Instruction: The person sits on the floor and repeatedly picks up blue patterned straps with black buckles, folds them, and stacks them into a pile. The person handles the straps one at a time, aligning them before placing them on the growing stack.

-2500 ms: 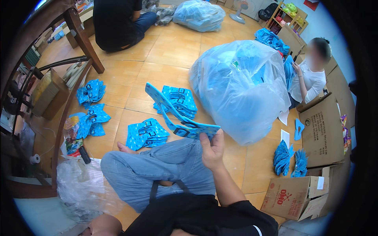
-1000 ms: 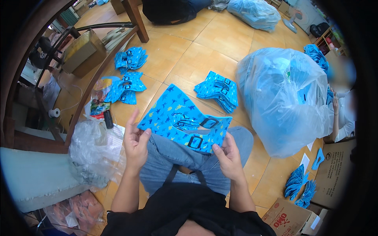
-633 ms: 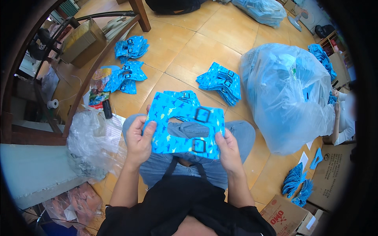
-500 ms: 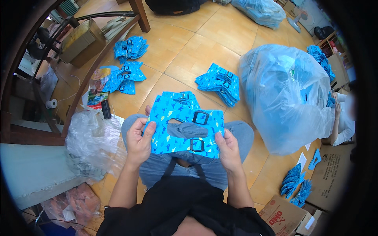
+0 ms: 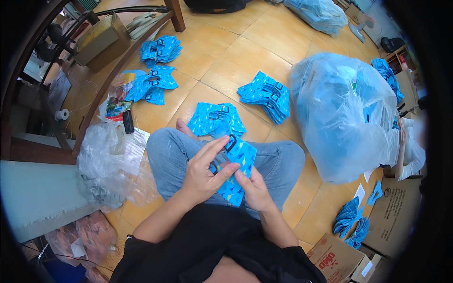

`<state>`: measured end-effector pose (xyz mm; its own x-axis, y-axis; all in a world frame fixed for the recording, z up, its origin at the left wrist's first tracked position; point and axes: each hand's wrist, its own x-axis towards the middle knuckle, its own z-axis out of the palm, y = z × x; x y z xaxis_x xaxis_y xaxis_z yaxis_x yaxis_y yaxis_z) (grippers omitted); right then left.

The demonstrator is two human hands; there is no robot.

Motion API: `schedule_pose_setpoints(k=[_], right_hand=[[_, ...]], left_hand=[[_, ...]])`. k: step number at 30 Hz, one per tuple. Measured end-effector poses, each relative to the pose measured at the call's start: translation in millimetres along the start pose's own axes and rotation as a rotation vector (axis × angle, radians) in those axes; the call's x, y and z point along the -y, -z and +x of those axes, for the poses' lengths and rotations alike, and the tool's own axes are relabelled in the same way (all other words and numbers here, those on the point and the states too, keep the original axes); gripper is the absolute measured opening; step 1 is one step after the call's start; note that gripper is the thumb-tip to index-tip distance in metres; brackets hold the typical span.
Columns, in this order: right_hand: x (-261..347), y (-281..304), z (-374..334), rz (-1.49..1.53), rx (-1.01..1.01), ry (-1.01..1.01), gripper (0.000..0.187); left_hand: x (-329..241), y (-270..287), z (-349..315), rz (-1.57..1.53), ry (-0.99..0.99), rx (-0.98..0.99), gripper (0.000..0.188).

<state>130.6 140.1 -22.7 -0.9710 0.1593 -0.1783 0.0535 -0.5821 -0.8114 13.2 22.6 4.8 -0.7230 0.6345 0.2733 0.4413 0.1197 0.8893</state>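
Above my lap is a blue fabric piece (image 5: 240,160) printed with small animal shapes, with a black buckle (image 5: 231,143) near its upper end. It looks folded and stands slanted. My right hand (image 5: 255,189) is closed on its lower right edge, thumb on the front. My left hand (image 5: 204,170) pinches it from the left, fingers by the buckle and thumb on the fabric; part of the piece is hidden behind these fingers. Just beyond my crossed legs lies a pile of similar buckled pieces (image 5: 200,118).
More piles lie on the tiles: one ahead right (image 5: 269,96), two at left (image 5: 160,49) (image 5: 153,85). A big translucent bag (image 5: 342,118) of blue pieces stands at right, beside another person's arm (image 5: 402,146). Clear plastic (image 5: 106,165) lies left; cardboard boxes (image 5: 335,259) sit at lower right.
The fabric piece was held spread flat between both hands; now it is folded and narrow. My left hand has moved right across it, and the hands are close together.
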Motion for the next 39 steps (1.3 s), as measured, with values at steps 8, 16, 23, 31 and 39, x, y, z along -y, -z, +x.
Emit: schedule_pose_setpoints(k=[8, 16, 23, 31, 39], right_hand=[[1, -1, -7, -0.106, 0.051, -0.102, 0.035], [-2, -9, -2, -0.15, -0.07, 0.035, 0.032], [3, -9, 2, -0.218, -0.326, 0.184, 0.028], [0, -16, 3, -0.359, -0.335, 0.185, 0.038], [-6, -16, 6, -0.384, -0.308, 0.287, 0.038]], left_hand=[[-8, 6, -8, -0.244, 0.353, -0.025, 0.025], [3, 11, -5, -0.298, 0.217, -0.004, 0.032], [-1, 6, -13, 0.138, -0.066, 0.158, 0.054], [12, 14, -7, 0.107, 0.234, -0.021, 0.032], [21, 18, -9, -0.011, 0.192, -0.12, 0.036]])
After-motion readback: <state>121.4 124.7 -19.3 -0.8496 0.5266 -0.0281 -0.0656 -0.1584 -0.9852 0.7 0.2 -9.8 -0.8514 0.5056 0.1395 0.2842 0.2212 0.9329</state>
